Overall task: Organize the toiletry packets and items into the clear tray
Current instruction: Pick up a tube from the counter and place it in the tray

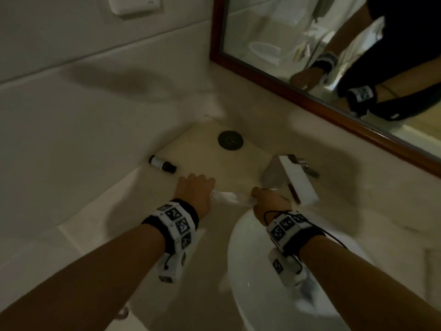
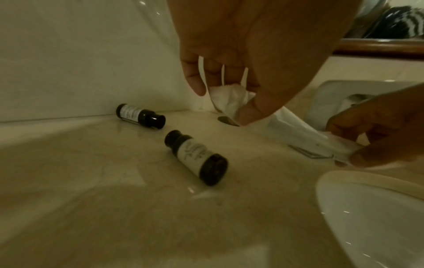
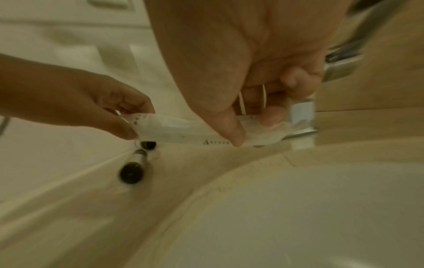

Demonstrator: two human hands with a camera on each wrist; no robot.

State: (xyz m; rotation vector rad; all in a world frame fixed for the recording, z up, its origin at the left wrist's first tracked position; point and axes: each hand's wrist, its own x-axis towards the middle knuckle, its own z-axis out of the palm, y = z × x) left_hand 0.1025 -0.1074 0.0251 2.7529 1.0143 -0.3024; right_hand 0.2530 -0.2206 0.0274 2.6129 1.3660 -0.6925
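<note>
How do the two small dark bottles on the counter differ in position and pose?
The far bottle lies against the wall; the near bottle lies out on the open counter. The far bottle's cap points toward the camera and right in the left wrist view; the near bottle's cap points away, toward the far bottle. Both are dark with pale labels, lie on their sides, and neither is held.

Glossy marble counter [image 2: 91, 181], wood-framed mirror [image 1: 310, 96]

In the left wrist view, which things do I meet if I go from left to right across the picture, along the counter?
Far bottle lying by the wall → near bottle lying on the counter → left hand pinching the white packet → right hand holding its other end.
</note>
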